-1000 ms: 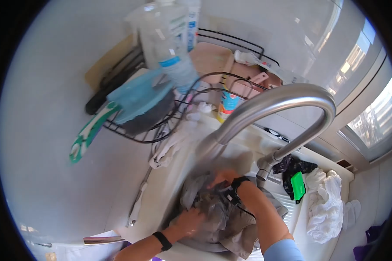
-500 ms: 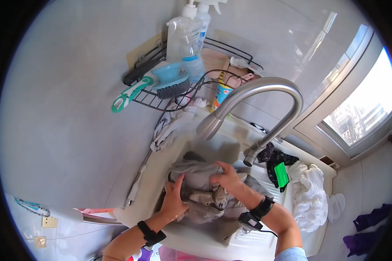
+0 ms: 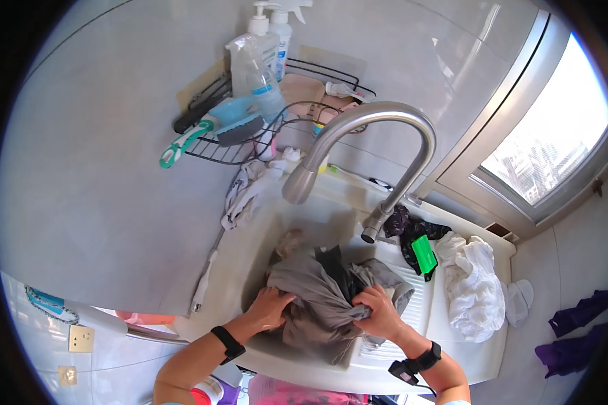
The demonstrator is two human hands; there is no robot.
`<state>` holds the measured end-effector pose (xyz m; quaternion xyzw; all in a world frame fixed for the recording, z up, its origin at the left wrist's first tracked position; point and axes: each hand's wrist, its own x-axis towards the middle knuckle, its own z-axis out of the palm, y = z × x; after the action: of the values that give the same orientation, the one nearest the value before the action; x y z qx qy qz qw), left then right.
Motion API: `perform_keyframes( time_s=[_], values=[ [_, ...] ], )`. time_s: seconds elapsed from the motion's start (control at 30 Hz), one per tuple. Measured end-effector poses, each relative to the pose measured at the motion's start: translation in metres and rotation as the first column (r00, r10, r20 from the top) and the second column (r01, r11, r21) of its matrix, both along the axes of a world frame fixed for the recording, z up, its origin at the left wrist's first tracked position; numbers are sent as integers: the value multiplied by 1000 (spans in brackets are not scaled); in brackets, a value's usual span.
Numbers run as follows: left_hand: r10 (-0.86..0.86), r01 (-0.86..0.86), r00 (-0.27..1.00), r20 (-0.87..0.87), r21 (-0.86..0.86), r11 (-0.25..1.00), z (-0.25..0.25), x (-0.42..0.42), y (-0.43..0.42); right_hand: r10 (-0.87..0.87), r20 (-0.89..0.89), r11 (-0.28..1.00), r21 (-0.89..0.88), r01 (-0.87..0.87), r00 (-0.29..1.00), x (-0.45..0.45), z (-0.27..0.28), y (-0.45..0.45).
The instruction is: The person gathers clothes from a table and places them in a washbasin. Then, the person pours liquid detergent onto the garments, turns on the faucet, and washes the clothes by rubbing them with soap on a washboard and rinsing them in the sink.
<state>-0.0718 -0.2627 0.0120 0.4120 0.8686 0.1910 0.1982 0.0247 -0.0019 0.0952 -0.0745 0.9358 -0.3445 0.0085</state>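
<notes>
A wet, bunched grey garment (image 3: 314, 290) with a black section (image 3: 340, 270) fills the sink basin (image 3: 277, 216). My left hand (image 3: 269, 309) has its fingers curled into the cloth on the near left side. On the right, my right hand (image 3: 380, 314) clutches a fold of the same garment near the ribbed washboard slope (image 3: 412, 304). The cloth hides some fingertips of both hands. Above the basin arches a metal faucet (image 3: 385, 111), apart from both hands.
A wire rack (image 3: 216, 154) holds bottles and a blue brush (image 3: 240, 121). White cloth (image 3: 476, 290), a green bar-like item (image 3: 424, 254) and dark lacy fabric (image 3: 412, 229) lie on the right ledge. A white-and-dark cloth (image 3: 246, 196) drapes the left rim.
The garment has been turned over and spread, bringing its black section into view. My right hand has moved right and down; my left hand now has its fingers curled into the cloth. The view has shifted.
</notes>
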Motion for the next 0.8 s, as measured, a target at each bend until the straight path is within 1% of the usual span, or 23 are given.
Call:
perform_keyframes(
  time_s=[0.03, 0.1, 0.13, 0.17, 0.27, 0.3, 0.33, 0.37, 0.4, 0.43, 0.47, 0.5, 0.53, 0.57, 0.6, 0.7, 0.8],
  values=[
    [-72, 76, 996, -48, 88, 993, -9, -1, -1, -69, 39, 996, 62, 67, 997, 14, -11, 7],
    [53, -82, 994, 96, 332, 940, -20, -7, 6, -228, 2, 925, 312, 216, 974, 35, -26, 16],
    [96, -166, 979, 179, 433, 886, -12, -11, 12, -305, -28, 859, 424, 288, 952, 44, -36, 21],
    [237, -311, 938, 252, 314, 897, -1, -14, 19, -376, 114, 872, 380, 309, 920, 47, -60, 37],
    [152, -161, 987, 54, 309, 937, -1, -20, 42, -495, 208, 855, 291, 430, 844, 39, -108, 34],
    [111, -117, 993, 36, 217, 969, -4, -18, 44, -391, 239, 915, 208, 346, 889, 32, -109, 23],
    [64, -65, 998, 15, 126, 990, -9, -16, 46, -321, 308, 927, 297, 230, 895, 23, -101, 4],
    [20, -19, 1000, -3, 36, 999, -13, -19, 50, -260, 348, 915, 386, 115, 901, 15, -107, -15],
    [-12, 12, 1000, 5, -81, 997, -10, -19, 49, -214, 455, 944, 322, 64, 864, 10, -115, -29],
    [-40, 43, 999, 20, -201, 979, -2, -17, 43, -164, 472, 951, 309, 12, 866, 9, -146, -41],
    [-59, 66, 998, 32, -316, 947, 0, -20, 38, -175, 457, 907, 418, -37, 872, 6, -174, -53],
    [-68, 73, 997, 27, -326, 942, -15, -20, 32, -180, 441, 850, 520, -87, 880, 5, -200, -64],
    [-57, 73, 997, 53, -375, 924, -26, -26, 33, -180, 424, 779, 612, -134, 888, -2, -208, -73],
    [-48, 78, 995, 82, -424, 902, -39, -32, 33, -173, 535, 813, 552, -186, 827, -13, -216, -75],
    [-42, 91, 993, 113, -469, 878, -53, -38, 34, -185, 537, 813, 554, -178, 823, -24, -219, -76],
    [33, -18, 999, 38, -345, 939, -109, -63, 40, -222, 517, 803, 578, -147, 827, -60, -238, -63],
    [49, 10, 994, 95, -540, 842, -119, -95, 66, -265, 368, 712, 698, -77, 891, -83, -265, -54]
  ],
)
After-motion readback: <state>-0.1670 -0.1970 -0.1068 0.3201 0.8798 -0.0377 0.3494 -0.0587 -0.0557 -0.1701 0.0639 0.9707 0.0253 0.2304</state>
